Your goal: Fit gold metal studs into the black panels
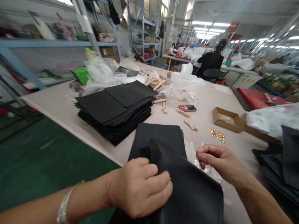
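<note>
A black leather-like sheet (184,177) is bent up in front of me, its upper edge curling over. My left hand (142,186), with a silver bangle on the wrist, is closed on this sheet. A small gold dot shows on the sheet beside the left fingers. My right hand (215,158) is raised just right of the sheet, thumb and fingertips pinching a tiny gold stud (197,154). Under and beyond the bent sheet lies a neat pile of black sheets (161,132). Loose gold studs (217,135) are heaped on the table past my right hand.
A tall stack of black sheets (112,105) stands at the left. Rows of gold pieces (190,125), a red phone (187,108) and a cardboard box (227,119) lie ahead. More black pieces (275,165) are at the right. A seated person (211,63) is in the background.
</note>
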`<state>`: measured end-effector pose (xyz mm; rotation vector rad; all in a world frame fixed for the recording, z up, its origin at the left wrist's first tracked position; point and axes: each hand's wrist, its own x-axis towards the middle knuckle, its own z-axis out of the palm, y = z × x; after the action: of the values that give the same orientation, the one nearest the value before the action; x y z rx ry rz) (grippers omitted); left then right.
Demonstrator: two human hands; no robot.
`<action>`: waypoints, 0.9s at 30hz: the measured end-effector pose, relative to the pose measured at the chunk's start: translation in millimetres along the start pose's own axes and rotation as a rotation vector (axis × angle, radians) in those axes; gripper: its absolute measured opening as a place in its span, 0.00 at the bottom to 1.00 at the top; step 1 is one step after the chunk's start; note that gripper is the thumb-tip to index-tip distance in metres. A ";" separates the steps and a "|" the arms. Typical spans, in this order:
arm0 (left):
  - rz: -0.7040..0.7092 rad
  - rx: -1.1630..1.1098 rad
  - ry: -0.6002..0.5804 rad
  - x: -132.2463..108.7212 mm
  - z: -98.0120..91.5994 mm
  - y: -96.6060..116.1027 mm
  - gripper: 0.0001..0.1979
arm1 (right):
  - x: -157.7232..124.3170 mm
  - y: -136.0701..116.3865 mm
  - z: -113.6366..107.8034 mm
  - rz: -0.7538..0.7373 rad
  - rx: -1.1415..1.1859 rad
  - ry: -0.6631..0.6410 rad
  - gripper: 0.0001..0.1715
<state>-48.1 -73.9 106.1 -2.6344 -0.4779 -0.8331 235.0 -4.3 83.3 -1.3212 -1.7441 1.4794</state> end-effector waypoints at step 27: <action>0.103 -0.023 -0.009 -3.3 4.3 11.6 0.08 | -24.9 -11.7 78.8 0.049 0.305 -0.323 0.04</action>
<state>-43.7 -83.0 98.3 -2.6597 -0.3334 -0.7987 174.7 -61.5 76.7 -1.0174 -1.5927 1.9844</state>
